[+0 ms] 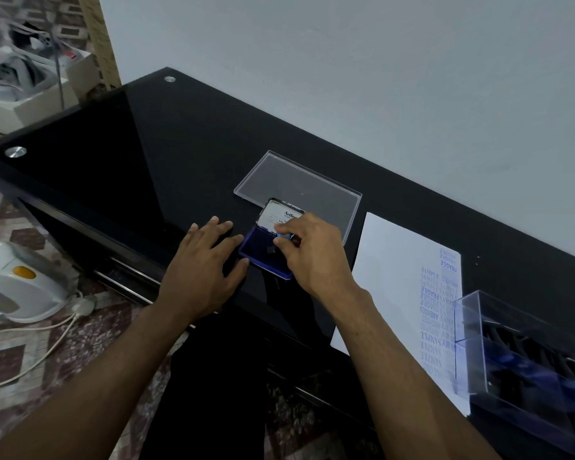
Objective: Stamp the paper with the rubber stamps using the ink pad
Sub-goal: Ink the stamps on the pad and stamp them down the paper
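A blue ink pad (258, 252) lies open on the black glass table (166, 161), its labelled lid (276, 214) tipped up at the back. My right hand (312, 254) pinches a small blue rubber stamp (283, 238) and holds it down on the pad's ink surface. My left hand (206, 267) lies flat on the table with fingers spread, its fingertips touching the pad's left edge. To the right lies the white paper (395, 280), printed along its right side with many blue stamp marks (437, 313) reading SAMPLE and FRAGILE.
A clear plastic lid (312, 184) lies flat behind the ink pad. At the right edge, a clear box (528, 353) holding several dark stamps sits partly on the paper. A white wall runs behind the table. A white appliance (17, 287) with a cord sits on the floor at left.
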A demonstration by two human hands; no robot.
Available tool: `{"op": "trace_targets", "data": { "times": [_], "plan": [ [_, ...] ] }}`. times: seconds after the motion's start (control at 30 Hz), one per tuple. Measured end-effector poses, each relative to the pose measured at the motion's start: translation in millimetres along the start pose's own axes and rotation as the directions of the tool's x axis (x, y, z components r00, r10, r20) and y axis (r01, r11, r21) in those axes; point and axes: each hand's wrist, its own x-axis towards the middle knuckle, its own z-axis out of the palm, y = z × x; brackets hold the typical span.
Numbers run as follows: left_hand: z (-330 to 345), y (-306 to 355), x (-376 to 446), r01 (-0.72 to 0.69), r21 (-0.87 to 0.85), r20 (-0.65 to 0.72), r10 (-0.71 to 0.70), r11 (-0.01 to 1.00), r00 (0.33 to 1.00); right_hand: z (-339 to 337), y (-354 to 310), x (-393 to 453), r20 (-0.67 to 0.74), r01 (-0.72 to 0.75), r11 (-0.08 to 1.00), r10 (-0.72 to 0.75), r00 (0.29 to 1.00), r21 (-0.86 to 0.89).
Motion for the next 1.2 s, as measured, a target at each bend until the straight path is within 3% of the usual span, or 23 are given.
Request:
{"op": "trace_targets", "data": {
  "times": [0.4, 0.67, 1.2],
  "plan": [
    [-4, 3, 0, 0.008, -0.005, 0.011, -0.008, 1.000, 1.000, 1, 1, -2, -0.005, -0.003, 0.999, 0.003, 1.000, 0.033],
    [-12, 11, 4, 0.059, -0.118, 0.005, -0.059, 0.991, 0.998, 2, 11, -5, -0.091, -0.079, 0.989, 0.091, 0.992, 0.125],
    [-2, 137, 39, -0.083, -0.265, 0.033, 0.095, 0.961, 0.995, -75, 88, -63, -0.306, -0.220, 0.958, 0.268, 0.913, 0.185]
  ]
}}
